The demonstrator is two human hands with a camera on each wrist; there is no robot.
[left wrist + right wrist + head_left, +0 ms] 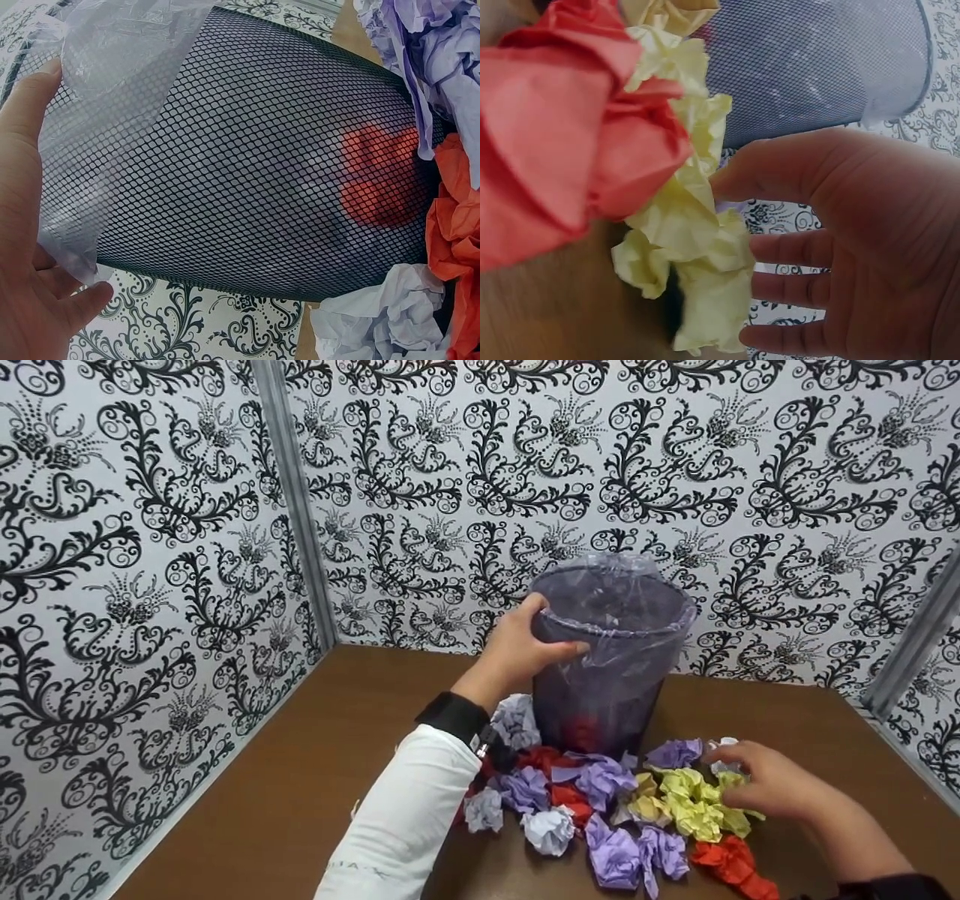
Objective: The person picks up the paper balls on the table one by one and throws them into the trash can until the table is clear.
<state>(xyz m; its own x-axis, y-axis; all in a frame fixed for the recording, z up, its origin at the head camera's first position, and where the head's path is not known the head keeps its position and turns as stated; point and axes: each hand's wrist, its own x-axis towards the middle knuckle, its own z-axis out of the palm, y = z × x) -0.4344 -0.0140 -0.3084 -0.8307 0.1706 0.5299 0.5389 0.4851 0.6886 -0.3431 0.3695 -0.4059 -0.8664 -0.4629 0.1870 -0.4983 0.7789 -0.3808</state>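
Note:
A dark mesh wastebasket [600, 690] stands on the table, lined with a clear plastic bag [135, 45]. My left hand [517, 649] holds it near the rim, thumb on the front and fingers round the left side. Red crumpled paper [379, 176] shows through the mesh low inside. To the right, my right hand [776, 784] is at the yellow crumpled paper [694, 802], its fingers apart and loosely bent. In the right wrist view, the thumb and fingertips reach the edge of the yellow paper [705, 262]; whether they press on it is unclear.
Purple balls [615, 851], white balls [549, 831] and red balls [731, 866] of crumpled paper lie round the wastebasket's base on the brown table [285, 802]. A grey-white ball [516, 720] sits behind my left wrist. Patterned panels [420, 510] stand behind and at both sides.

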